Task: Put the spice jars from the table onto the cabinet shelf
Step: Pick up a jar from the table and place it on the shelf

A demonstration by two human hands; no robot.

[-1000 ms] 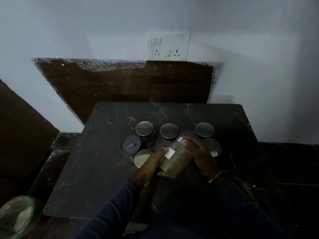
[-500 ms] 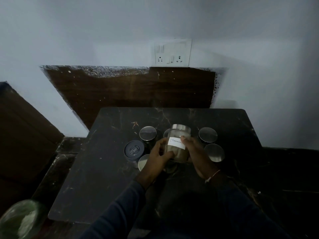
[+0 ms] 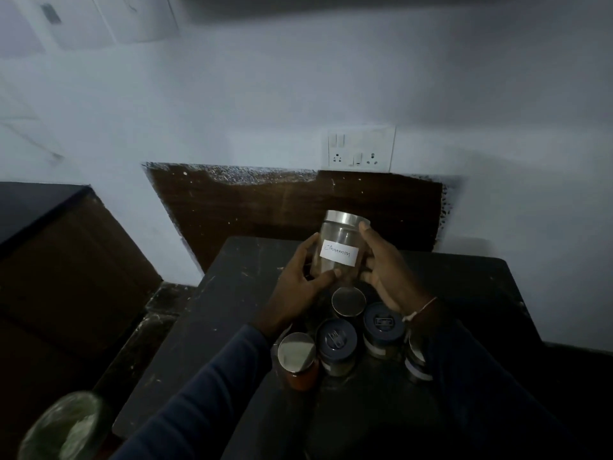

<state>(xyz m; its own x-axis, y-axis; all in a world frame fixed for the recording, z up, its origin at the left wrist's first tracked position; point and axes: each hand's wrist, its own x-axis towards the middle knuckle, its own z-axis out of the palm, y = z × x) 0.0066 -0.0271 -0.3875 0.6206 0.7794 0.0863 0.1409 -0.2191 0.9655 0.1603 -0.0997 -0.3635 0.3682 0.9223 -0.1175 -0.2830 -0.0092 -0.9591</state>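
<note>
A glass spice jar point(image 3: 340, 242) with a metal lid and a white label reading "Cinnamon" is held upright above the dark table point(image 3: 232, 310). My left hand point(image 3: 298, 283) grips its left side and bottom, and my right hand point(image 3: 381, 273) grips its right side. Several other jars stand on the table below my hands: a metal-lidded one point(image 3: 348, 302), two with dark blue lids point(image 3: 336, 341) point(image 3: 383, 322), one with red contents point(image 3: 297, 356), and one point(image 3: 416, 363) partly hidden by my right sleeve.
A brown wooden panel point(image 3: 265, 207) leans on the white wall behind the table, with a socket plate point(image 3: 360, 149) above it. A dark-topped brown cabinet point(image 3: 66, 260) stands at the left. A green bin point(image 3: 63, 429) sits at the lower left. White cupboard fronts point(image 3: 83, 21) show at the top left.
Both hands have lifted the cinnamon jar from a tilt near the table to upright and higher. The camera has tipped upward, so the table and jars sit lower in view.
</note>
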